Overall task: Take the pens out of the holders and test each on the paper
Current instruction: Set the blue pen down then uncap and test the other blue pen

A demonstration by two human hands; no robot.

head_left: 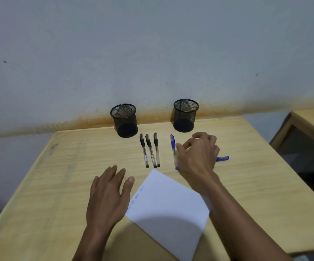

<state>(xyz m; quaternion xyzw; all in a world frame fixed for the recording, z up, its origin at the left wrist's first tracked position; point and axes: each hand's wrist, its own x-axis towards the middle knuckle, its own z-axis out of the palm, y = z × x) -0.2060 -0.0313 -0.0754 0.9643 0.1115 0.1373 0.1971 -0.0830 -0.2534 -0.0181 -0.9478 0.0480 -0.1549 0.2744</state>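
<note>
Head view looked down on a pale wooden table (62, 185) set against a grey wall (152, 44). Two black mesh holders stood at the far edge, the left holder (124, 120) and the right holder (185, 115), well apart. In front of the left holder lay three black pens (150, 150) side by side, caps toward the wall. Just right of them lay a blue pen (173, 148), lengthwise like the others, and a second blue pen (222, 158) poked out sideways from behind the right hand (197, 157). That hand hovered over the blue pens with fingers loosely curled; whether it gripped anything, I could not tell. The left hand (107, 194) lay flat, fingers straight and spread, palm down on the table, its thumb at the left edge of the white paper (167, 213). The paper sat turned at an angle, faint handwriting near its left edge, the right forearm crossing its far corner.
</note>
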